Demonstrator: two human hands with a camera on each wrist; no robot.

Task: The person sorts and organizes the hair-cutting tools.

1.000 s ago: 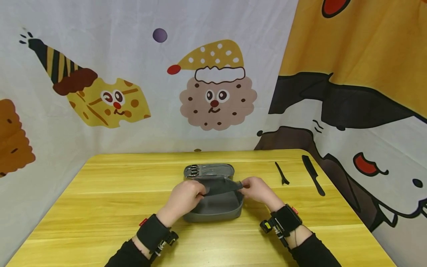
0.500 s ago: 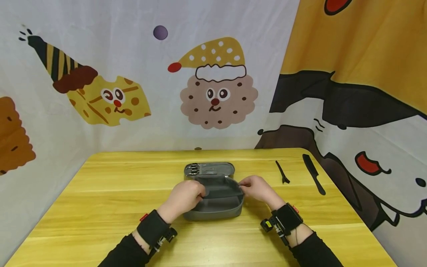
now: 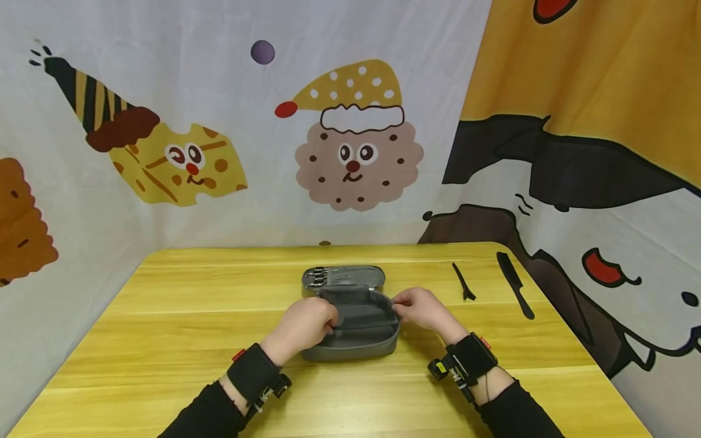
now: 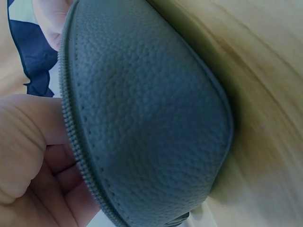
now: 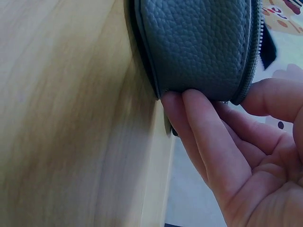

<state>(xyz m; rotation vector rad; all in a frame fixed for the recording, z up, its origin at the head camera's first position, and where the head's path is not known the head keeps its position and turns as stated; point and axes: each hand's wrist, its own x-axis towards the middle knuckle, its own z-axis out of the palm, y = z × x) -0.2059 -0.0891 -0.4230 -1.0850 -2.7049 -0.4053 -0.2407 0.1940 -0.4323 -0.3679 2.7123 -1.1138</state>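
Note:
A grey zip case [image 3: 353, 352] with pebbled sides lies unzipped on the table, its lid [image 3: 375, 277] folded back. Inside, a grey divider [image 3: 364, 320] runs across from left to right. My left hand [image 3: 305, 319] is at the case's left side, fingers curled at the divider's left end; the fingertips are hidden. In the left wrist view the thumb passes behind the zipper edge [image 4: 71, 111]. My right hand [image 3: 423, 308] pinches the right rim by the divider's other end. The right wrist view shows its fingers [image 5: 210, 132] against the outer end wall, thumb at the zipper.
Several small metal tools [image 3: 319, 277] sit in the lid's left part. To the right on the wooden table [image 3: 191, 304] lie a black hair clip [image 3: 463, 283] and a black comb [image 3: 515, 285]. A cartoon-printed curtain [image 3: 208, 48] hangs behind the table.
The divider has come down from a raised, slanted position to lie across the inside of the case. Both hands stay at its ends, with the right hand slightly lower at the rim.

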